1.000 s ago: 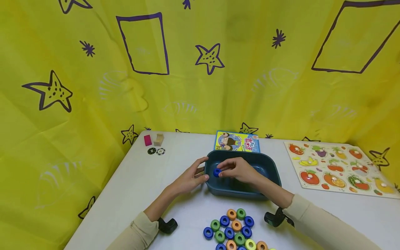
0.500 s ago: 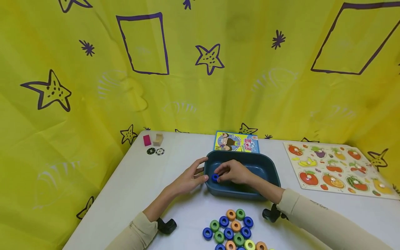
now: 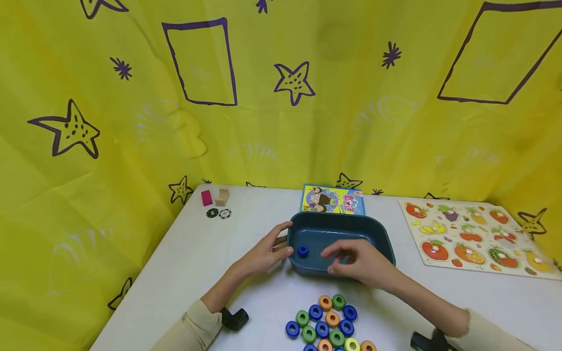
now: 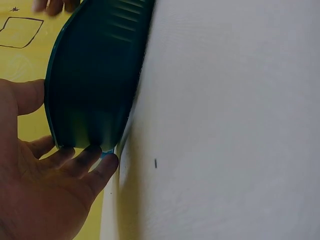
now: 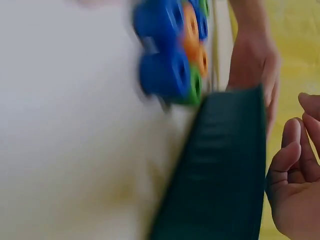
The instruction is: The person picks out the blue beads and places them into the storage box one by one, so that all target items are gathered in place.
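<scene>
A dark teal plastic tub (image 3: 351, 228) sits on the white table, with one blue ring-shaped bead (image 3: 303, 251) on its floor near the left end. At that end my left hand (image 3: 263, 251) holds the tub, thumb and fingers spread around its corner. In the left wrist view the left fingertips (image 4: 102, 167) touch the tub's outer wall. Over the tub's near rim hovers my right hand (image 3: 362, 263), fingers bent and apart from the thumb, holding nothing. Several blue, green, orange and yellow beads (image 3: 322, 329) lie in a cluster before the tub, partly cut off by the frame's lower edge.
Behind the tub lies a colourful picture box (image 3: 333, 199). A fruit puzzle board (image 3: 478, 239) is at the right. Far left are a pink block (image 3: 207, 197), a wooden piece (image 3: 222, 196) and two round chips (image 3: 218, 213). A yellow curtain (image 3: 272, 131) hangs behind the table.
My right hand has let go of the blue bead inside the tub and moved right and toward me. The bead rests near the tub's left end. My left hand stays put.
</scene>
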Demonstrator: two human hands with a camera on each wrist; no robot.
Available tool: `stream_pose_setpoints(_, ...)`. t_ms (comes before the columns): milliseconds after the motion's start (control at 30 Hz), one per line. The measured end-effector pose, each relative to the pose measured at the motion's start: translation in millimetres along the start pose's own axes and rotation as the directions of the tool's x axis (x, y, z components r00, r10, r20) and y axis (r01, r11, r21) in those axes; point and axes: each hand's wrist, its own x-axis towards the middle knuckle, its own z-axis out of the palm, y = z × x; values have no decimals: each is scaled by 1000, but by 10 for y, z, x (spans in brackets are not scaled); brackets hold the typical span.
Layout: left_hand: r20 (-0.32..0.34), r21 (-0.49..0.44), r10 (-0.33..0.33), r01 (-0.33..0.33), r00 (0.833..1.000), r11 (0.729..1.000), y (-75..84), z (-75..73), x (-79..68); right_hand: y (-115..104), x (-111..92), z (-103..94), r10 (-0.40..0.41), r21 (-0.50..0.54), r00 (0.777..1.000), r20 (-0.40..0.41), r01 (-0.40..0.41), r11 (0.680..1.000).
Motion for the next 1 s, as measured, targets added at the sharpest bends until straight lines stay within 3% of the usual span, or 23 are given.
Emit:
stream_pose_setpoints(100,4,-3,16,-16,1000,1000,9,11,14,1,-330,15,60,24,998,4,-60,998)
stream_pose_setpoints(233,8,-6,4,-4,1000,1000,25,23,24,81,-646,70,224,105,974,21,-225,969)
stream_pose_setpoints(467,-9,9,-23,23,1000,1000,15,5,20,347,-792,222,427,167,904,11,-423,891)
stream_pose_setpoints(567,-7,9,-16,16,1000,1000,1,4,18,397,-797,265,438,139,899,13,-435,889)
stream_pose_setpoints(733,-9,8,-12,12,1000,1000,-15,7,21,394,-782,294,393,98,920,12,-392,915)
stream_pose_setpoints(1000,1,10,19,-19,1000,1000,-20,6,24,352,-787,270,414,76,910,-4,-413,908)
